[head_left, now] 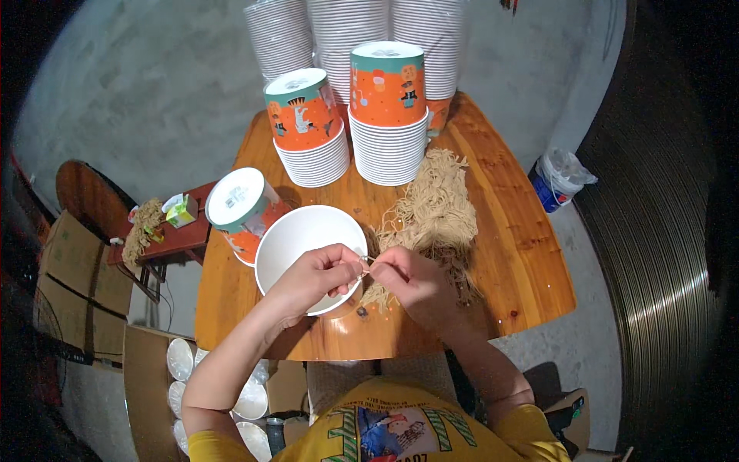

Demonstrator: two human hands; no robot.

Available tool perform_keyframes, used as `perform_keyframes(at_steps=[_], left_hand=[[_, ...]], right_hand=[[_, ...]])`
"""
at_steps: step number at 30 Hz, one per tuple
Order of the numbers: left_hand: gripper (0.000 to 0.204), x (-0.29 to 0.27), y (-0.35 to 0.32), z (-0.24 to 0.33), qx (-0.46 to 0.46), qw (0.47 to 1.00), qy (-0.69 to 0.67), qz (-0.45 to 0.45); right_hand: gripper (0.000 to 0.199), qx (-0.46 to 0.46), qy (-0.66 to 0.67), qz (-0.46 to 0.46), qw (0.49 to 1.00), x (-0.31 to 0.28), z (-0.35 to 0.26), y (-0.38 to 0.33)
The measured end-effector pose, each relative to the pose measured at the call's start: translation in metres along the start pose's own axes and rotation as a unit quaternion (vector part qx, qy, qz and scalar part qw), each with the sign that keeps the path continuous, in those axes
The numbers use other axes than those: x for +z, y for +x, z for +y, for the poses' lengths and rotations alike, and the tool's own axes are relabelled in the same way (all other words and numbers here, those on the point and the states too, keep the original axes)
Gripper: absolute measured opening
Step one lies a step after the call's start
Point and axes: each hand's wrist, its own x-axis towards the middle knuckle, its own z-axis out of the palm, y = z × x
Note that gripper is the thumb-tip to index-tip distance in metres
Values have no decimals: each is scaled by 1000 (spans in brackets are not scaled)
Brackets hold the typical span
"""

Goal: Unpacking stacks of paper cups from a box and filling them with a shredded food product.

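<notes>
My left hand (pixel 327 271) pinches a thin pale string (pixel 365 269) at the right rim of an open white paper bucket (pixel 296 239). Facing it, my right hand (pixel 408 281) has its fingertips closed on the same small string. How the string is looped or fixed is too small to make out. The bucket stands upright on the wooden table, its inside white. Beside my right hand lies a heap of tan strings (pixel 435 204), partly under its shadow. An orange and green paper bucket (pixel 242 200) rests upside down just left of the white one.
Two stacks of upside-down orange buckets (pixel 308 127) (pixel 389 100) stand on the table (pixel 523 254). Tall wrapped white stacks (pixel 346 31) rise behind. Left is a red bench (pixel 173 239) with more string; below, a carton (pixel 146 385) of buckets. A lined pail (pixel 558 181) stands right.
</notes>
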Motion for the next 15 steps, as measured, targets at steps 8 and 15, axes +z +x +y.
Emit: perform_keyframes(at_steps=[8, 15], left_hand=[[12, 4, 4, -1, 17, 1000, -7, 0], [13, 0, 0, -1, 1, 1000, 4, 13]], right_hand=[[10, -22, 153, 32, 987, 22, 30, -2], [8, -93, -46, 74, 992, 4, 22, -3]])
